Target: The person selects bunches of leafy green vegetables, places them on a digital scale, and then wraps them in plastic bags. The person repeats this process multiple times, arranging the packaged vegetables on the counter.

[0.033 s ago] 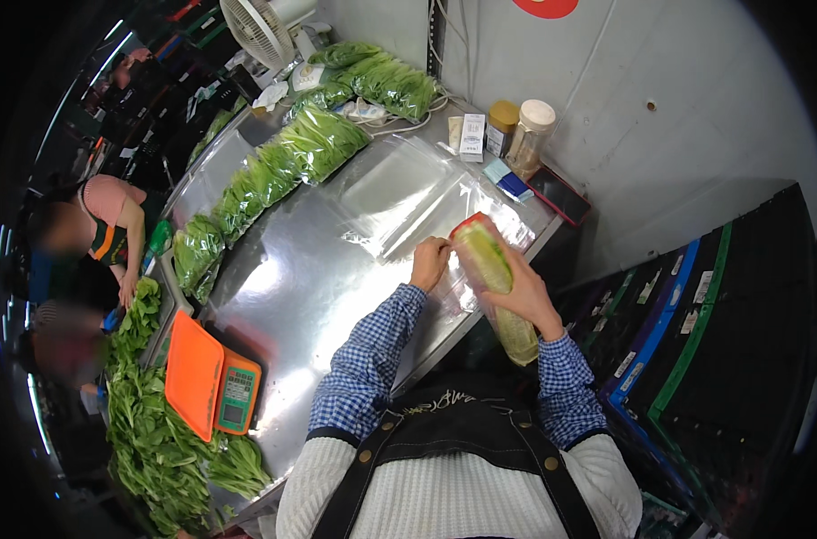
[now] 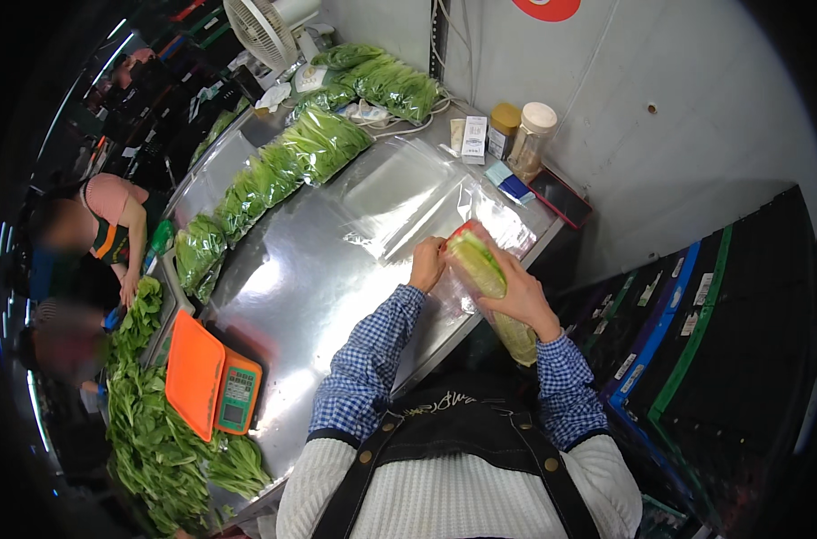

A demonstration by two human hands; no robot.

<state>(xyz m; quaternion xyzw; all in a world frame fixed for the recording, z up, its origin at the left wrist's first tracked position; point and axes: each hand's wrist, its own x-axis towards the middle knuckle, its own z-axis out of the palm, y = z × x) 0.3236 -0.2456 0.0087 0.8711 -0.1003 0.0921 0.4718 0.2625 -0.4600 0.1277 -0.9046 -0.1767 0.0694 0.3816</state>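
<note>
The upper end of a wrapped pale-green vegetable has dipped slightly toward the left hand since the earlier frame, the right hand shifting down with it. A metal bench fills the scene, loose leafy greens heaped at its left end and bagged greens lined along its far edge. An orange scale stands near the left end; clear plastic sheets lie toward the right corner, where a phone rests. The vegetable is held over the near edge, its lower end hanging past the metal. The right hand is wrapped around its middle; the left, fingers bunched, is at the wrap beside a red strip, its exact grip hidden. A loosened right grip could drop the vegetable off the edge; a hard tug might tear the film.
</note>
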